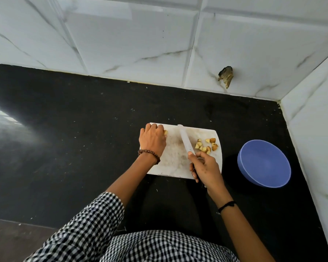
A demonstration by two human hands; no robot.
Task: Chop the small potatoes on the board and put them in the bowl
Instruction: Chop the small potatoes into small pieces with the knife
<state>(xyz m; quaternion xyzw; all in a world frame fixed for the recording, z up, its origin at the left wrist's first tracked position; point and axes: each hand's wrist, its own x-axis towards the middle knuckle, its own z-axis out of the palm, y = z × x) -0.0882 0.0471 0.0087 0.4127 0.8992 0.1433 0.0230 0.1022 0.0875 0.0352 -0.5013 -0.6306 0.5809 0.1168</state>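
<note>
Left hand (152, 138): fingers curled on a potato piece (165, 132), far left of cutting board (172, 159).
Right hand (204, 168): grips the knife (186, 140).

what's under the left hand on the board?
A yellow potato piece shows at the fingertips of the left hand, on the cutting board. Whatever more the hand covers is hidden. The right hand grips the knife.

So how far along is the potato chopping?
Partly done: a pile of chopped pieces lies on the board. In hand: the right hand grips the knife, the left hand holds another potato. Left: finish cutting and fill the bowl, which looks empty.
</note>
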